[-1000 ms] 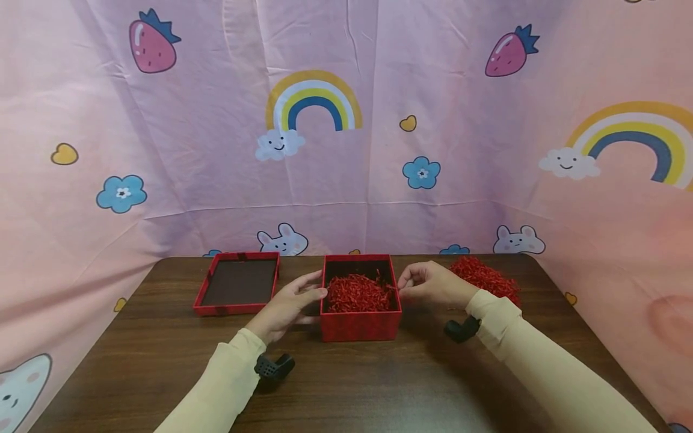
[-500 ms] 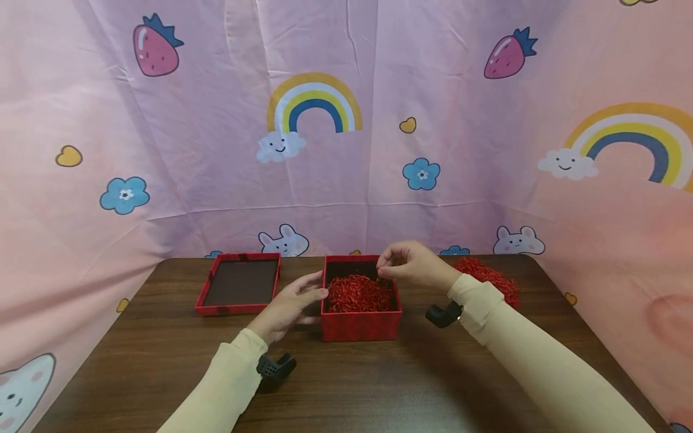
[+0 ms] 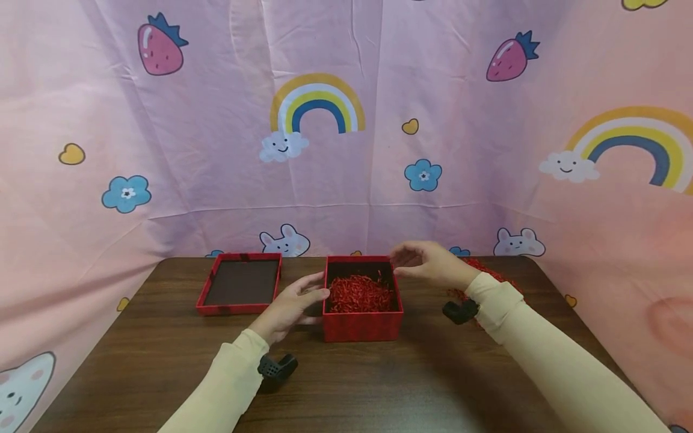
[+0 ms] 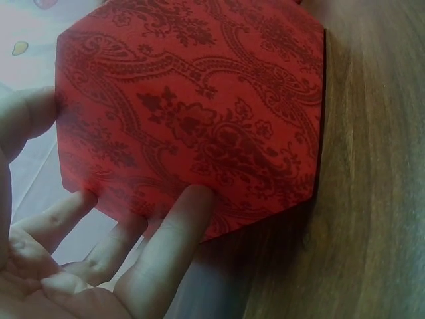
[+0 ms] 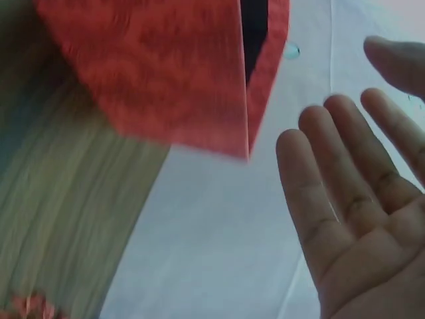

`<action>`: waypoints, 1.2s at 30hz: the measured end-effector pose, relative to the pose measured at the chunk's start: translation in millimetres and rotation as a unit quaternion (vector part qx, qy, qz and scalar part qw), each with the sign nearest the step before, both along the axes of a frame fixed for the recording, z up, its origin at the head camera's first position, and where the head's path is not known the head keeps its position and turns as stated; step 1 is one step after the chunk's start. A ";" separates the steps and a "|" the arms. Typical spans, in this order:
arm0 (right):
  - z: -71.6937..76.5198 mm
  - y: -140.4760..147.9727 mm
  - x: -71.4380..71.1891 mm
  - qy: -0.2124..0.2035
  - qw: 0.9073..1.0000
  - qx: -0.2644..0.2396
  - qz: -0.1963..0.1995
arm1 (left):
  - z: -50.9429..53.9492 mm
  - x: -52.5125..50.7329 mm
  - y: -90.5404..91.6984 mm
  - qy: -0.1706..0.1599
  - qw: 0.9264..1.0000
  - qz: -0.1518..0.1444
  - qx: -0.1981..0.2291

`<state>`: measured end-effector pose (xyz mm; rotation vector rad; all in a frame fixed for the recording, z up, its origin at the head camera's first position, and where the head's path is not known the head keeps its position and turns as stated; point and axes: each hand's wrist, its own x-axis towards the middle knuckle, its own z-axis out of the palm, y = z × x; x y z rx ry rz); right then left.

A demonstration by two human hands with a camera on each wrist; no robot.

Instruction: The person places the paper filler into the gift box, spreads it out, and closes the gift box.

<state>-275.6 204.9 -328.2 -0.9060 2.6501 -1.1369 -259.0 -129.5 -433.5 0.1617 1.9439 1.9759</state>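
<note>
On the table (image 3: 335, 391), the red box (image 3: 363, 326) held paper shreds (image 3: 360, 294), the left hand (image 3: 289, 307) touching its wall, fingers apart. The right hand (image 3: 433, 264), fingers straight, was empty — filling seemed in hand, the next move likely needing the pile (image 3: 484, 266).

Room above red shreds (image 3: 360, 293), box walls (image 3: 363, 328) around

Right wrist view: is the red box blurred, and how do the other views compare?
Right wrist view: red box smeared, its pattern barely readable, right hand somewhat clearer; left wrist view: the box's pattern mostly crisp, backdrop cloth washed pale; head view: fairly sharp, a soft shadow on the wooden tabletop near the right forearm.
</note>
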 end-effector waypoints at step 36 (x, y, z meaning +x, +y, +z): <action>-90.6 201.4 26.6 0.001 0.979 0.155 -0.132 | -2.3 -0.4 -1.0 0.004 1.000 -0.001 -0.002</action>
